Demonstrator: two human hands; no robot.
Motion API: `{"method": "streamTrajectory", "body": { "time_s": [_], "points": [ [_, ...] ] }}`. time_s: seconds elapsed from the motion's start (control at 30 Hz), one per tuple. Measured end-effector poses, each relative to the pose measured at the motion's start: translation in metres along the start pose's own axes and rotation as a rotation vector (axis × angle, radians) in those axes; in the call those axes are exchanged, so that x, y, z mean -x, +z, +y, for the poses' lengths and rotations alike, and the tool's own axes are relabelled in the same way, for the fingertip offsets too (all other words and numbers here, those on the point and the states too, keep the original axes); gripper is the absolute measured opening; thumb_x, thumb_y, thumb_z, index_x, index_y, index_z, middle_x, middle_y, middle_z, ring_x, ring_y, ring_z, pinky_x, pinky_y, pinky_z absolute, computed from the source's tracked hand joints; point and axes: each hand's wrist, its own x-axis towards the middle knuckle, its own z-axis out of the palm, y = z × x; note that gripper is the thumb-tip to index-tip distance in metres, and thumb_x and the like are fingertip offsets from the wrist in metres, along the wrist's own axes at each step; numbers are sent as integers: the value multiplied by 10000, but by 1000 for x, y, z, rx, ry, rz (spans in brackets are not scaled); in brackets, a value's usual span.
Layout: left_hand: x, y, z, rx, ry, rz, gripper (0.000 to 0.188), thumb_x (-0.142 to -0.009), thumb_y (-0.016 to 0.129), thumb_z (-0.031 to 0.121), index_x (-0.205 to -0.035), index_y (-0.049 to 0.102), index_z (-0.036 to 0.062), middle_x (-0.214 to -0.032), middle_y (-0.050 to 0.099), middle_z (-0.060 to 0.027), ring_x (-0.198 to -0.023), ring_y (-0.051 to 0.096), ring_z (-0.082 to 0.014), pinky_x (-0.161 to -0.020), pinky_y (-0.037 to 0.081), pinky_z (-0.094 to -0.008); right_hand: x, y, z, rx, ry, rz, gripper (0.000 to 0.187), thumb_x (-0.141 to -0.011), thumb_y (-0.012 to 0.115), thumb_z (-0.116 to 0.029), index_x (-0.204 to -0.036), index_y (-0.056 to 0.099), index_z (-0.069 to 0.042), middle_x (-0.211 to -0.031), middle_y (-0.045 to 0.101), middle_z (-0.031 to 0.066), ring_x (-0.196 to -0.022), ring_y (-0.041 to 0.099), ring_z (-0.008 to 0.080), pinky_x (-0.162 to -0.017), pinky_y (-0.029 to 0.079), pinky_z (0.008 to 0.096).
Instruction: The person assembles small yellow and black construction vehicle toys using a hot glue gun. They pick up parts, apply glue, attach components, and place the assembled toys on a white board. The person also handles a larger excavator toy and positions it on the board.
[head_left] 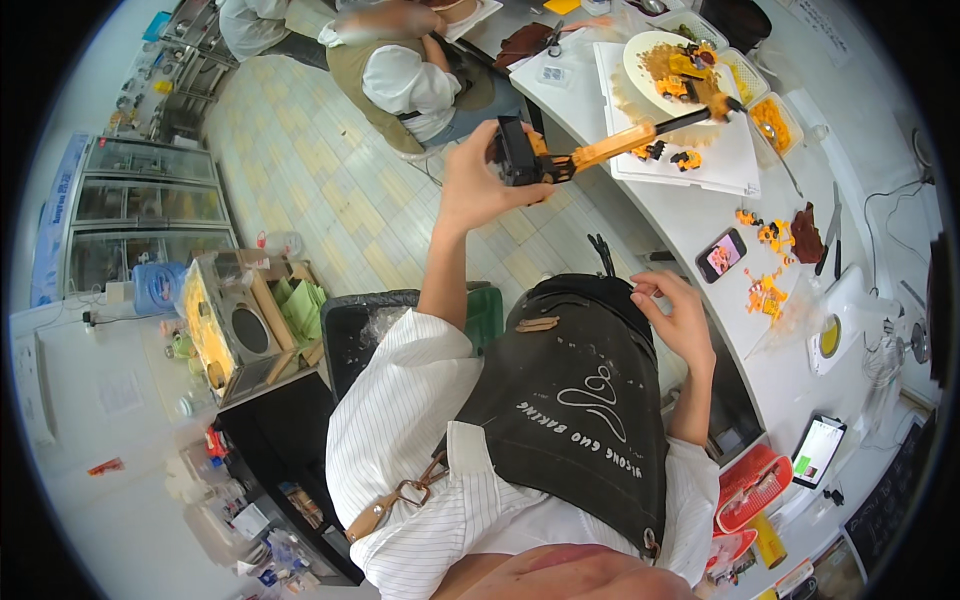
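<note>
In my left hand (468,185), raised ahead of me, is a toy excavator (605,150) with a black body and a long orange-yellow arm. The fingers wrap round its body, while the arm stretches right over a white board (715,165). The arm's far end overlaps the edge of a round white plate (645,50) bearing brown crumbs and small yellow toy vehicles (690,65). Further small toy vehicles (686,160) stand on the board. My right hand (678,318) hangs beside my dark apron (560,380), its fingers loosely bent and apart, with nothing seen in them.
On the white table (690,225) to the right lie a phone (721,255), loose yellow toys (767,295), a knife (834,235) and a white scale (835,335). A tub of orange pieces (775,120) stands beyond. Ahead sits another person (415,85); a bin (345,350) is at my left.
</note>
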Motion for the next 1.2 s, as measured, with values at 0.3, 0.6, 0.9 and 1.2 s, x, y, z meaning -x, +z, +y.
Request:
{"method": "streamTrajectory", "body": {
  "time_s": [0.3,0.6,0.9,1.2],
  "points": [
    [11,19,-27,882,106,75,743,-632,854,-80,-1278,519,69,-1303,610,-135,-1246,581,-281,-1054,501,-442,0,-1,6,-12,7,-12,206,-888,725,-68,-1085,698,-13,-886,684,111,-810,690,215,-738,533,320],
    [22,59,-36,1591,-44,118,752,-783,851,204,-1436,483,144,-1489,481,-30,-1396,447,-230,-1206,313,-461,0,-1,10,0,-6,-15,219,-876,731,-60,-1087,695,-11,-874,677,124,-794,681,231,-735,531,333],
    [24,68,-34,1722,-71,103,632,-828,796,126,-1397,525,67,-1354,624,-51,-1333,532,-233,-1190,361,-407,4,-2,8,-7,12,-27,215,-880,725,-67,-1083,692,-5,-884,679,125,-805,687,230,-753,536,331],
    [25,34,-23,214,-88,-5,713,-624,951,170,-1215,592,-3,-1047,720,-80,-954,714,-230,-834,570,-345,7,-3,10,10,35,-32,230,-889,724,-72,-1112,695,-22,-911,694,109,-832,686,220,-756,517,320]
  ]
}}
